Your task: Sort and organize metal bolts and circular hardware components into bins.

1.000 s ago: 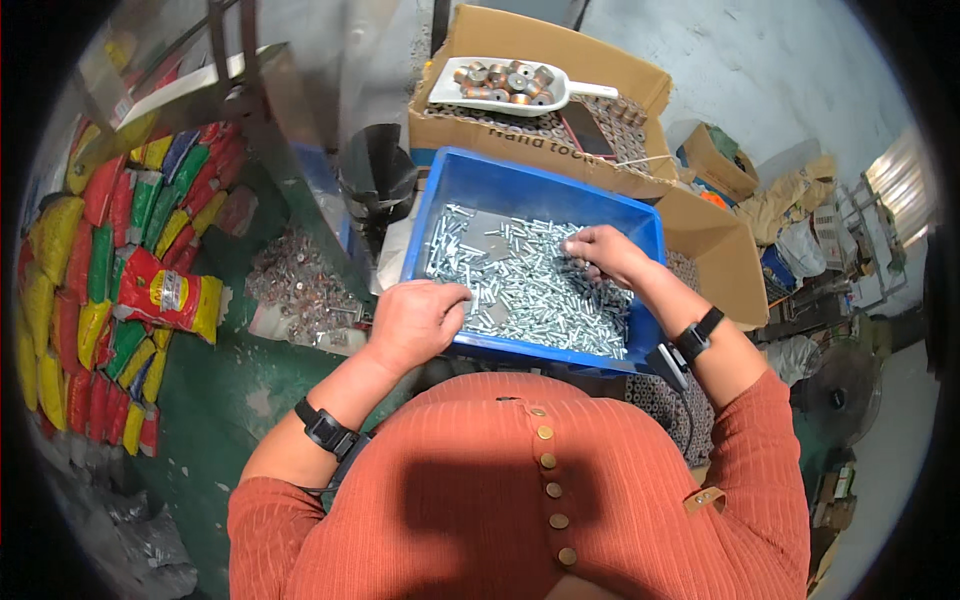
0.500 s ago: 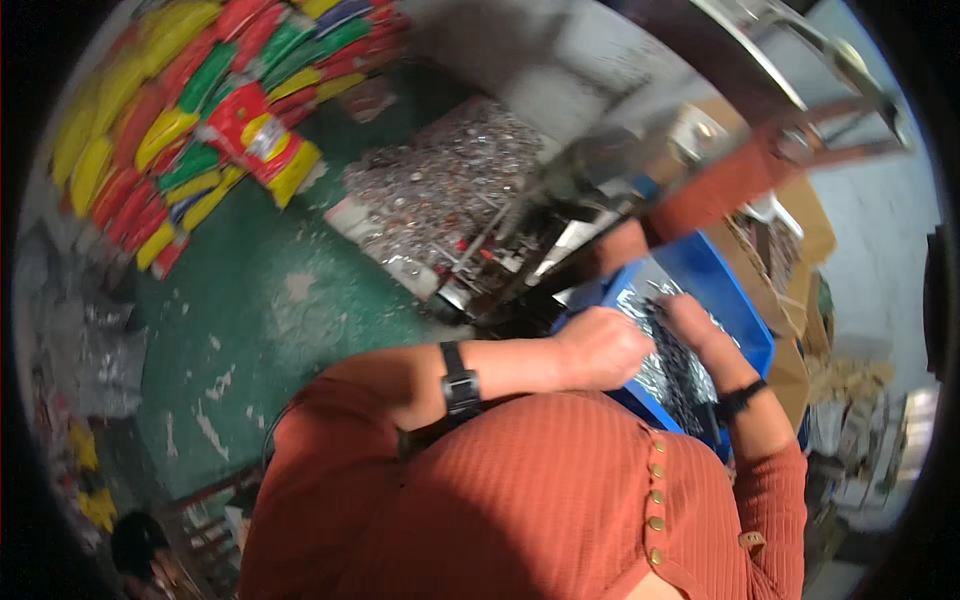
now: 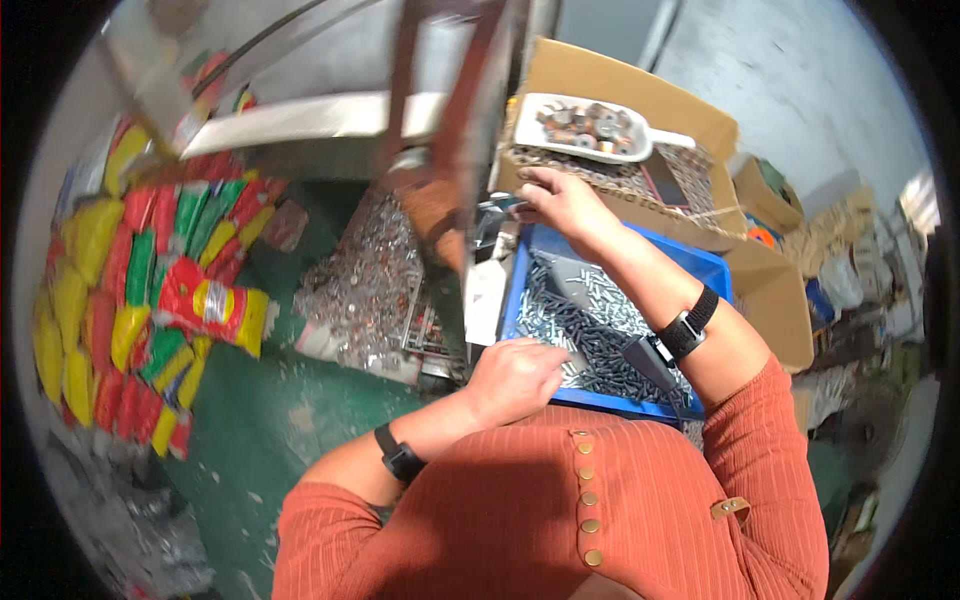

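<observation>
A blue plastic tray (image 3: 722, 275) lies in front of me, holding many dark screw-like pieces (image 3: 625, 350) and a heap of shiny silver pins (image 3: 605, 292). My left hand (image 3: 518, 380) is at the tray's near left corner, fingers curled in; what they hold, if anything, is hidden. Over the tray's far left edge, my right hand (image 3: 568, 205) is raised beside the machine (image 3: 440, 200), its fingers bent but apart, and I see nothing between them. Each wrist wears a black band; a dark box-like piece (image 3: 650, 358) sits at the right one.
Behind the tray stands an open cardboard box (image 3: 625, 85) with a white scoop (image 3: 640, 150) of small metal parts on top. Left of the machine lies a pile of clear bagged parts (image 3: 360, 270). Red, yellow and green packets (image 3: 215, 300) are stacked further left on the green floor.
My view has swung to the right. My right hand has left the tray's contents and risen toward the machine; my left hand has drawn back to the tray's near left corner.
</observation>
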`<control>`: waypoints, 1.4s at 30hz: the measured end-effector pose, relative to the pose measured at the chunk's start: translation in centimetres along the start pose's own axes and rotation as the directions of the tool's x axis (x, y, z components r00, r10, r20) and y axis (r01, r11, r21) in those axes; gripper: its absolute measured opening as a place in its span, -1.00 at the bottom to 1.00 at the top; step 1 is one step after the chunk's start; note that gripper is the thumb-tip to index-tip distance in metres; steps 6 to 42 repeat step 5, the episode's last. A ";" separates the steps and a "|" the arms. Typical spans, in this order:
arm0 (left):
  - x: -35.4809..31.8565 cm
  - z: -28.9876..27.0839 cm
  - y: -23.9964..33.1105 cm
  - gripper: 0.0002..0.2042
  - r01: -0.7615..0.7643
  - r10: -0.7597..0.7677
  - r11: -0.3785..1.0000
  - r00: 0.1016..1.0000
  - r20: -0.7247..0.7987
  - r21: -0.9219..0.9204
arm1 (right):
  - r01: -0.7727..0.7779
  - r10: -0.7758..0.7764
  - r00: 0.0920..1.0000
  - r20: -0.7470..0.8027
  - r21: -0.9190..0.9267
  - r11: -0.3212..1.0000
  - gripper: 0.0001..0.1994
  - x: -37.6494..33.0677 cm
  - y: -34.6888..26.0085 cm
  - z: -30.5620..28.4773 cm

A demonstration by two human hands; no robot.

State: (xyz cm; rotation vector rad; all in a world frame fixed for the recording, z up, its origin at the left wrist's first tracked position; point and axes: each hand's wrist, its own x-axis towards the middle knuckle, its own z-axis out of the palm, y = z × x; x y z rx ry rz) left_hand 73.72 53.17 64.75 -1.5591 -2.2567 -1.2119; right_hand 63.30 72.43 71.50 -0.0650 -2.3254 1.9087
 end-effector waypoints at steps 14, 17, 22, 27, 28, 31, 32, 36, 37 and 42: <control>0.2 0.4 0.2 -0.82 0.041 -0.043 0.996 0.999 0.021 0.077 | -0.153 0.153 0.988 0.014 0.019 0.988 -0.55 -8.5 -0.7 -9.1; 0.2 0.4 0.2 -0.82 0.041 -0.043 0.996 0.999 0.021 0.077 | -0.153 0.153 0.988 0.014 0.019 0.988 -0.55 -8.5 -0.7 -9.1; 0.2 0.4 0.2 -0.82 0.041 -0.043 0.996 0.999 0.021 0.077 | -0.153 0.153 0.988 0.014 0.019 0.988 -0.55 -8.5 -0.7 -9.1; 0.2 0.4 0.2 -0.82 0.041 -0.043 0.996 0.999 0.021 0.077 | -0.153 0.153 0.988 0.014 0.019 0.988 -0.55 -8.5 -0.7 -9.1; 0.2 0.4 0.2 -0.82 0.041 -0.043 0.996 0.999 0.021 0.077 | -0.153 0.153 0.988 0.014 0.019 0.988 -0.55 -8.5 -0.7 -9.1; 0.2 0.4 0.2 -0.82 0.041 -0.043 0.996 0.999 0.021 0.077 | -0.153 0.153 0.988 0.014 0.019 0.988 -0.55 -8.5 -0.7 -9.1; 0.2 0.4 0.2 -0.82 0.041 -0.043 0.996 0.999 0.021 0.077 | -0.153 0.153 0.988 0.014 0.019 0.988 -0.55 -8.5 -0.7 -9.1; 0.2 0.4 0.2 -0.82 0.041 -0.043 0.996 0.999 0.021 0.077 | -0.153 0.153 0.988 0.014 0.019 0.988 -0.55 -8.5 -0.7 -9.1; 0.2 0.4 0.2 -0.82 0.041 -0.043 0.996 0.999 0.021 0.077 | -0.153 0.153 0.988 0.014 0.019 0.988 -0.55 -8.5 -0.7 -9.1; 0.2 0.4 0.2 -0.82 0.041 -0.043 0.996 0.999 0.021 0.077 | -0.153 0.153 0.988 0.014 0.019 0.988 -0.55 -8.5 -0.7 -9.1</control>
